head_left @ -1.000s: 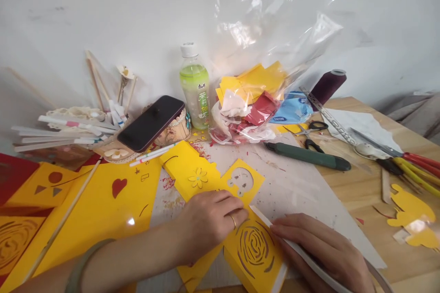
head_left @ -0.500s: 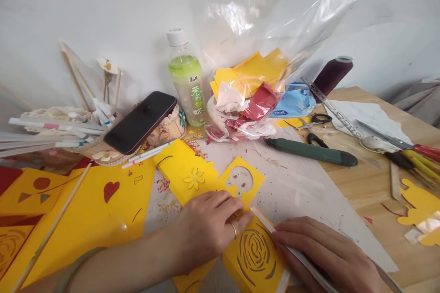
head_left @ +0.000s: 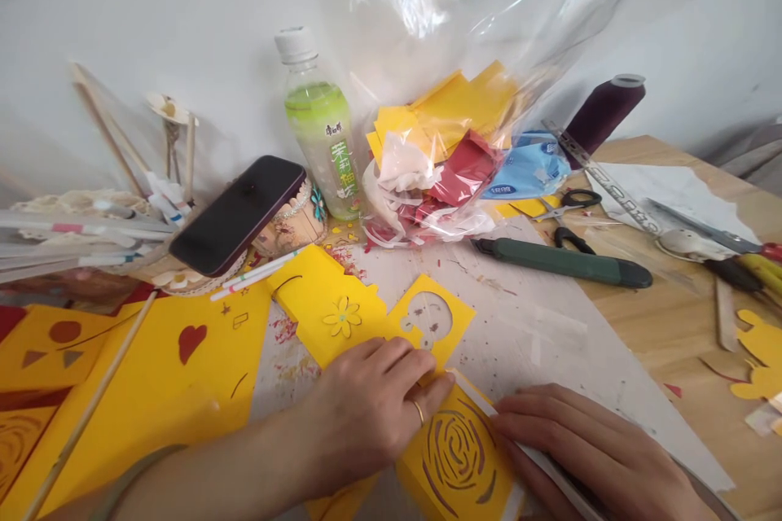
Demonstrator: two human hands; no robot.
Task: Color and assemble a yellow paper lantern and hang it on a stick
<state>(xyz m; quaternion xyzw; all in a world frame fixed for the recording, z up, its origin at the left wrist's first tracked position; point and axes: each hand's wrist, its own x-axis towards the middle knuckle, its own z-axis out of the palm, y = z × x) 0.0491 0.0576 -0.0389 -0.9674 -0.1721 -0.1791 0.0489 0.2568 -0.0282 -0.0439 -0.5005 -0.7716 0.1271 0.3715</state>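
A yellow paper piece with a swirling rose-like cut-out (head_left: 457,444) lies before me, its side edges folded. My left hand (head_left: 375,403), wearing a ring, has curled fingers pinching the paper's upper corner. Along the right edge runs a narrow white strip (head_left: 472,391), which looks like tape. My right hand (head_left: 602,448) has its fingers together and closed over the strip, the thumb beneath. Above the left hand are a yellow card with a cut-out flower (head_left: 342,317) and a yellow square with a round cut-out (head_left: 461,317).
A green utility knife (head_left: 562,260), scissors (head_left: 573,240) and a metal ruler (head_left: 617,187) lie at right. Behind stand a drink bottle (head_left: 321,138) and a clear bag of paper scraps (head_left: 428,171). At left, a phone (head_left: 238,216) leans above yellow sheets (head_left: 152,383).
The camera view has shifted slightly. Both hands keep nearly the same place on the paper and strip, with little visible movement.
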